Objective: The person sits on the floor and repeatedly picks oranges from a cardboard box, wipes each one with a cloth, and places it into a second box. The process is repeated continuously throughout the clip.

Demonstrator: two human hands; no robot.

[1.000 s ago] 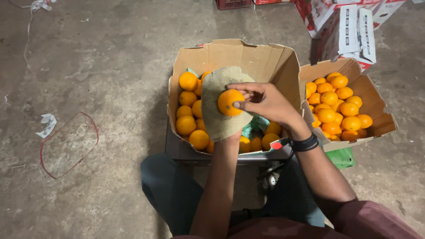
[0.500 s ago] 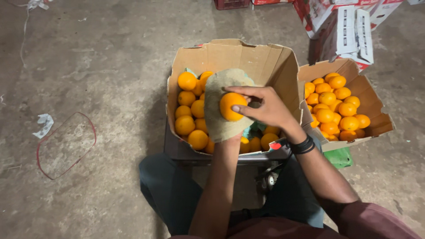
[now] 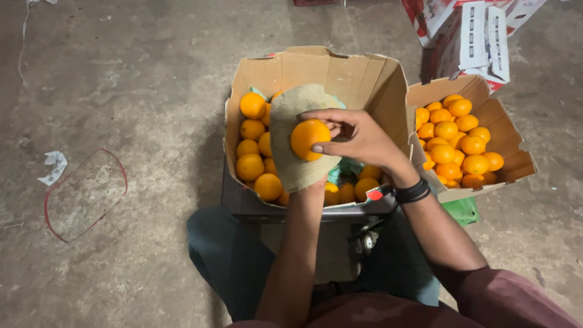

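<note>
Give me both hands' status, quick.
Left hand: hidden under the tan cloth, cupped beneath the orange.
Right hand: fingers closed on the orange.

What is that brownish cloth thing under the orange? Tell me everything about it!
The cloth is a coarse tan piece, like burlap, with a rounded top edge. It drapes over the left hand, hiding it, above the open cardboard box of oranges. One orange rests against it, pressed there by the right hand, whose thumb lies across the fruit. Its lower edge hangs by the wrist. It looks dry and a bit worn.
</note>
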